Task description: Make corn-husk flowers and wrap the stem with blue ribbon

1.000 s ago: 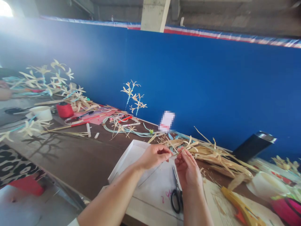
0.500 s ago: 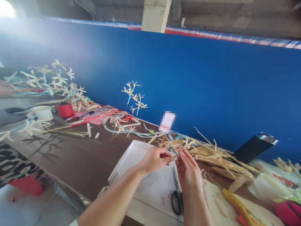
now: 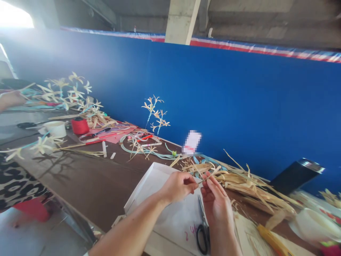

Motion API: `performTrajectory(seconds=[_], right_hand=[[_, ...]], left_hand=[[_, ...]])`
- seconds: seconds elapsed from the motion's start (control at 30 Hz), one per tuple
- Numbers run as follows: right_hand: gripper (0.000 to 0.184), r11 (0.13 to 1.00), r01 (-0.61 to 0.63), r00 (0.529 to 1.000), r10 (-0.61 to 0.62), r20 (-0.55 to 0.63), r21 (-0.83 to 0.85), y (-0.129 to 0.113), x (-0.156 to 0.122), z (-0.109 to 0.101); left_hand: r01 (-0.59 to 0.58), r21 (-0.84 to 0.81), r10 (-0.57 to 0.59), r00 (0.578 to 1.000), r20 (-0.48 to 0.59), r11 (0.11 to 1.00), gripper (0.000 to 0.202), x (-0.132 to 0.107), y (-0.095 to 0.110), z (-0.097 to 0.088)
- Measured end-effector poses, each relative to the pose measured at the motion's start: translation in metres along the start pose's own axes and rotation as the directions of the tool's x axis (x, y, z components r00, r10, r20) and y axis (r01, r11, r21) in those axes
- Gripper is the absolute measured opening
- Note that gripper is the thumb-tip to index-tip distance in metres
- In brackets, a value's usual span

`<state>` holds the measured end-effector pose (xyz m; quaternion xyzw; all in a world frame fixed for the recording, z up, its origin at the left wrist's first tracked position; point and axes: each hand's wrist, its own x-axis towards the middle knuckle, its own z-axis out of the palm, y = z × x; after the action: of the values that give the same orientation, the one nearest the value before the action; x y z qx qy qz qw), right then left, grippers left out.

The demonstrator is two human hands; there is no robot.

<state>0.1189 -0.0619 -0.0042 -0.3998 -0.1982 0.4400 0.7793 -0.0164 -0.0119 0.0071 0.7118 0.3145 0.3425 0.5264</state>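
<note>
Over a white box lid (image 3: pixel 142 185), both hands meet at a thin, pale dried-husk strip (image 3: pixel 201 181). My left hand (image 3: pixel 179 185) pinches its left end between thumb and fingertips. With closed fingertips, my right hand (image 3: pixel 216 199) grips the other part, where narrow husk pieces stick out past the fingers. How these pieces are joined is too small to make out. Black-handled scissors (image 3: pixel 203 231) lie in the lid, just left of my right wrist and partly hidden by it. A heap of dried husks (image 3: pixel 247 183) spreads behind and to the right of my right hand.
Finished husk flowers (image 3: pixel 76 90), a red thread spool (image 3: pixel 80 126) and a white cup (image 3: pixel 56 128) stand at left. Pale blue cord (image 3: pixel 124 145) lies mid-table. At right are a dark bottle (image 3: pixel 294 177) and a yellow tool (image 3: pixel 273 240). Another person's hand (image 3: pixel 12 100) shows far left.
The view has shifted slightly, so the scene sits a little lower and further right. Both hands keep their pinch on the husk strip, with the fingers slightly repositioned.
</note>
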Motion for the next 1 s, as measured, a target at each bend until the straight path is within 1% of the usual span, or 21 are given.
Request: performTrajectory(seconds=[0.17,0.33,0.47,0.6,0.8,1.0], right_hand=[[0.039,1.000,-0.002,1.000,0.002,0.013,0.025,-0.0001,0.0014,-0.0016],[0.037,1.000,0.012,1.000,-0.012,-0.001,0.016,0.0007,0.0016,-0.0020],[0.040,1.000,0.009,1.000,-0.009,0.016,0.006,0.0010,0.0011,-0.0010],[0.039,1.000,0.010,1.000,-0.010,0.005,-0.005,0.0019,0.0015,-0.0008],[0.039,0.999,0.023,1.000,-0.023,-0.016,-0.022,0.0034,0.0030,-0.0028],[0.039,0.999,0.014,1.000,-0.015,-0.018,-0.034,0.0031,0.0012,-0.0018]], left_hand=[[-0.008,-0.001,0.008,1.000,-0.008,1.000,0.025,0.0012,-0.0009,-0.0001],[-0.008,-0.003,0.008,1.000,-0.010,1.000,0.025,0.0013,-0.0006,-0.0007],[-0.009,-0.002,0.009,1.000,-0.016,1.000,0.025,0.0021,-0.0025,-0.0002],[0.002,0.011,-0.002,1.000,-0.014,1.000,0.025,0.0028,-0.0040,0.0000],[-0.015,-0.020,0.015,1.000,0.007,1.000,0.024,0.0010,0.0005,0.0000],[-0.013,0.010,0.013,1.000,-0.006,1.000,0.025,0.0009,0.0009,0.0006]])
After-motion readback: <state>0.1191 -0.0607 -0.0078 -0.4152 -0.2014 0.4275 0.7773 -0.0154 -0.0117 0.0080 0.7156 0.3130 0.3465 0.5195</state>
